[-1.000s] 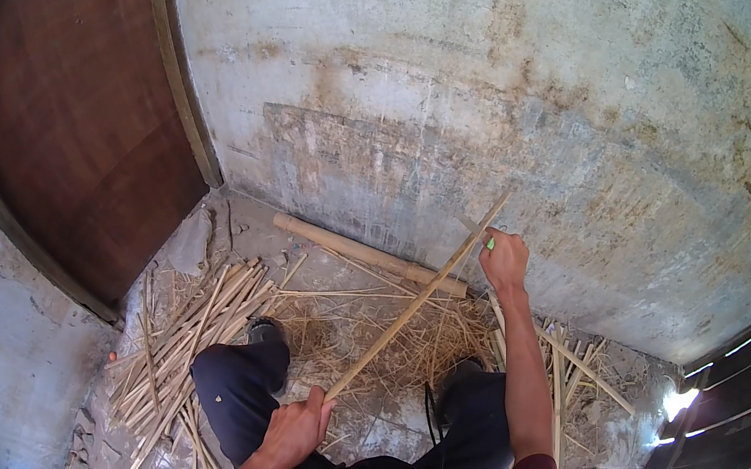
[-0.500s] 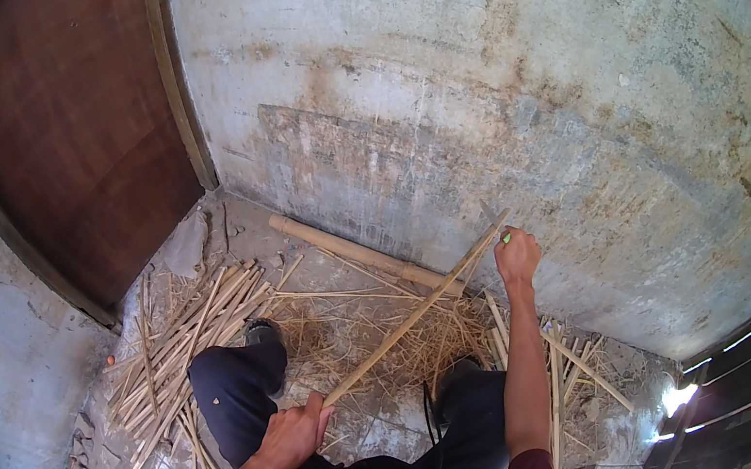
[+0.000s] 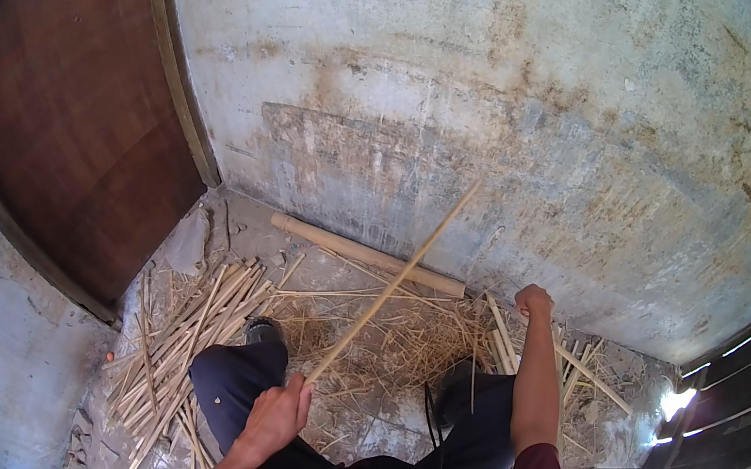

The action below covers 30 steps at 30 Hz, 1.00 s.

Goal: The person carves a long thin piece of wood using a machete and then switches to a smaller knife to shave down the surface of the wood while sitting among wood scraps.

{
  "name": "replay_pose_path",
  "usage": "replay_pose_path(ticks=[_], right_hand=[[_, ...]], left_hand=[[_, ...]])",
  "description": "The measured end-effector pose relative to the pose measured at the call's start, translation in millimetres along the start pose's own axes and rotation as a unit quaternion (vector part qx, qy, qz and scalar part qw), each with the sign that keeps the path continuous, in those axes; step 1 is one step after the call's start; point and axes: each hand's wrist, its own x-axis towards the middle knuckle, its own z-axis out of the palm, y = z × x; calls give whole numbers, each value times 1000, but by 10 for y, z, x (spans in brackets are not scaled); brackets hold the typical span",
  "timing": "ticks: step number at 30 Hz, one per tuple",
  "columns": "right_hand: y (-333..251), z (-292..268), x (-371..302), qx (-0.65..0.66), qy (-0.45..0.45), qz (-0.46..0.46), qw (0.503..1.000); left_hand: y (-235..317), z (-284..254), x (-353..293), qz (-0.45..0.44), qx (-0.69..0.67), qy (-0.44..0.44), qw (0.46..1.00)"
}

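Moved since the earlier frame: bare right hand (image 3: 535,302), lowered to right of centre, apart from long, narrow, pale-tan bamboo strip (image 3: 395,284); strip's tip, leftward. Strip slanting through frame centre. Bare left hand (image 3: 275,420), lower centre: closed around lower end. Right: curled tight, cannot tell around what. Handling, judged: light, stiff yet springy, possibly splintery; best gripped near lower end, off edges.
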Motion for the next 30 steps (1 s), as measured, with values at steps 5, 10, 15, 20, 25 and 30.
replay_pose_path(ticks=[5,10,15,20,25,30], right_hand=[[-87,-272,-256,75,124,14,989],[-218,-560,-551,157,174,-92,968],[-514,-880,-1322,477,102,-385,784],[-843,-1080,-2298,676,-58,-368,636],[-861,-977,-2310,696,-50,-369,615],[-844,-923,-2202,701,-46,-370,608]], left_hand=[[-284,-5,114,35,-74,33,996],[-307,-177,323,-101,-373,-146,911],[-100,-292,412,-153,-507,-245,812],[-158,-243,376,-159,-524,-312,776],[-135,-185,413,-159,-506,-351,772],[-88,-201,403,-146,-494,-350,782]])
